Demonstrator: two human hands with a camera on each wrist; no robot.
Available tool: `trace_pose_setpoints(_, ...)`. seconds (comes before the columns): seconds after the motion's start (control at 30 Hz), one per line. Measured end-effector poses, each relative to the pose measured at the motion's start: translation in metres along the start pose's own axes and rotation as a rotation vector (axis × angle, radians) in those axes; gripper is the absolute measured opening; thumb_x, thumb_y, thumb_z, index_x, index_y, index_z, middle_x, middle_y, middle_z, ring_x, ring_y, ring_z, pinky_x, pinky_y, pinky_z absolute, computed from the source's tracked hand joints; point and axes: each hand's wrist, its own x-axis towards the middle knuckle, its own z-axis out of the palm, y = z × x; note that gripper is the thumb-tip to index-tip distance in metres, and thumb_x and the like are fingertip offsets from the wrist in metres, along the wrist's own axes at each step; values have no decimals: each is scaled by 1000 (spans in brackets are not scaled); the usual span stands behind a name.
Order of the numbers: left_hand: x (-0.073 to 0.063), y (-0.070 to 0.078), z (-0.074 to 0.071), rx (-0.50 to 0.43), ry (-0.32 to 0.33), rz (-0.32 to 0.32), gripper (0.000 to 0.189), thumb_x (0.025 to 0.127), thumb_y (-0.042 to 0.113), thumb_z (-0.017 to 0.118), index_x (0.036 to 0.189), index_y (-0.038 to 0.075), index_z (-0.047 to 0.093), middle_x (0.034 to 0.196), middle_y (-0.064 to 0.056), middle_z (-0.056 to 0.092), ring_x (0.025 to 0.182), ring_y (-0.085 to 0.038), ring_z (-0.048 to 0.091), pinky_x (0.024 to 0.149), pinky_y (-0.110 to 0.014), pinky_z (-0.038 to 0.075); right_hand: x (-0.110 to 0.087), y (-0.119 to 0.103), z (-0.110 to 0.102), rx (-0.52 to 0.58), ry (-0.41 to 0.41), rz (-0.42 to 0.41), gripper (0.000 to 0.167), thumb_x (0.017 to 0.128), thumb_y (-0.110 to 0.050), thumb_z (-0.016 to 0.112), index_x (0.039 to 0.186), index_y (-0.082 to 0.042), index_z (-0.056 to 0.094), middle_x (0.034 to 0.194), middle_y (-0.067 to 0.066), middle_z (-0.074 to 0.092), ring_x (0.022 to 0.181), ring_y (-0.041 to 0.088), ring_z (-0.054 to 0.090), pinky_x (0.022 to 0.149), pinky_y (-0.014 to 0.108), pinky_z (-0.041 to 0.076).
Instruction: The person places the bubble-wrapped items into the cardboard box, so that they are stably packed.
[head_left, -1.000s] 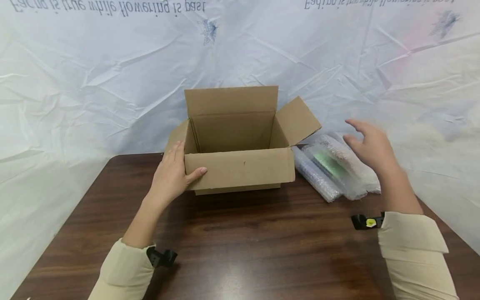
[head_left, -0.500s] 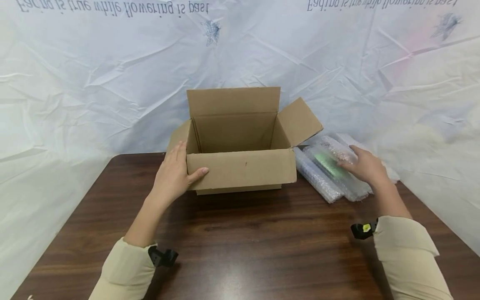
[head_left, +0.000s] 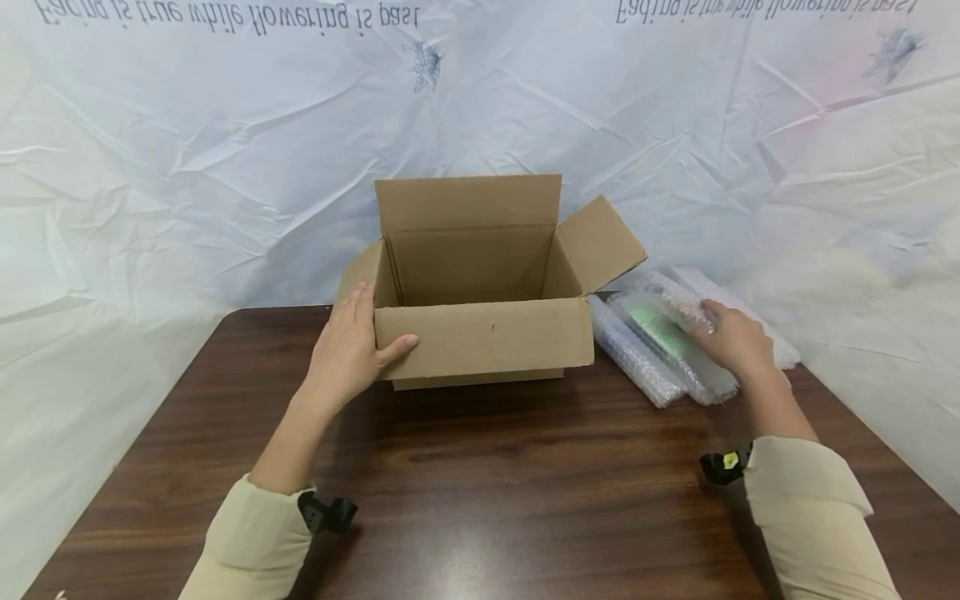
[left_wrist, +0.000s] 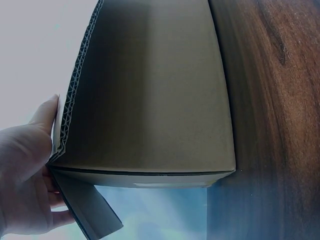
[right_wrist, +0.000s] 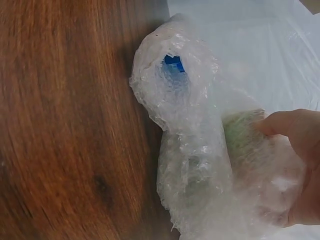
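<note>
An open cardboard box (head_left: pixel 483 337) stands on the dark wooden table (head_left: pixel 487 483), its flaps up. My left hand (head_left: pixel 358 337) clasps its front left corner, thumb on the front wall and fingers along the left side; in the left wrist view the box (left_wrist: pixel 150 100) fills the frame beside my left hand (left_wrist: pixel 25 175). Right of the box lies a bubble-wrapped bundle (head_left: pixel 663 333) with something green inside. My right hand (head_left: pixel 726 335) grips it from above. In the right wrist view my thumb (right_wrist: pixel 280 122) presses the bundle (right_wrist: pixel 195 150), which shows a blue spot at its far end.
More bubble-wrapped rolls lie beside the gripped bundle, one (head_left: pixel 630 358) against the box and one (head_left: pixel 757 325) by the backdrop. A crinkled white plastic sheet (head_left: pixel 187 167) hangs behind and around the table. Bare wood (right_wrist: pixel 65 125) lies in front of the box.
My right hand came down from above the bubble-wrapped bundles and closed on the one with the green content. The left hand and the box have stayed put.
</note>
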Motion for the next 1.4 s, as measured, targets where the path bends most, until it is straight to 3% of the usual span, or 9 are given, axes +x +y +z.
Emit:
trace_pose_setpoints(0.2, 0, 0, 0, 0, 4, 5, 95, 85, 53, 57, 144, -8, 13, 147, -27, 18, 135, -40, 17, 107, -53, 16, -3, -2, -4, 46, 88, -17, 58, 96, -34, 41, 140, 1, 32, 128, 35, 40, 103, 57, 41, 70, 65, 39)
trace_pose_setpoints(0.53, -2, -1, 0, 3, 9, 11, 95, 86, 52, 58, 144, -9, 13, 147, -28, 18, 135, -39, 17, 108, -51, 15, -9, -17, -15, 166, 250, -85, 53, 96, -27, 46, 137, 5, 36, 129, 35, 40, 113, 55, 37, 91, 64, 29)
trace_pose_setpoints(0.8, -2, -1, 1, 2, 23, 17, 94, 85, 51, 59, 143, -9, 15, 146, -28, 19, 134, -40, 18, 108, -52, 16, -17, -31, -28, 237, 287, -103, 55, 96, -28, 48, 140, 1, 33, 135, 32, 36, 120, 54, 32, 97, 63, 24)
trace_pose_setpoints(1.13, -1, -2, 2, -4, 24, 14, 94, 85, 51, 60, 144, -8, 15, 146, -27, 20, 134, -40, 19, 108, -52, 16, -28, -53, -45, 317, 394, -97, 54, 94, -25, 52, 141, -3, 36, 139, 25, 37, 125, 47, 32, 104, 55, 22)
trace_pose_setpoints(1.4, 0, -1, 2, -2, 27, 20, 94, 85, 50, 61, 143, -9, 16, 146, -28, 21, 134, -40, 19, 108, -52, 16, -39, -76, -56, 395, 561, -135, 51, 90, -19, 60, 137, -9, 45, 137, 19, 44, 125, 38, 38, 105, 48, 27)
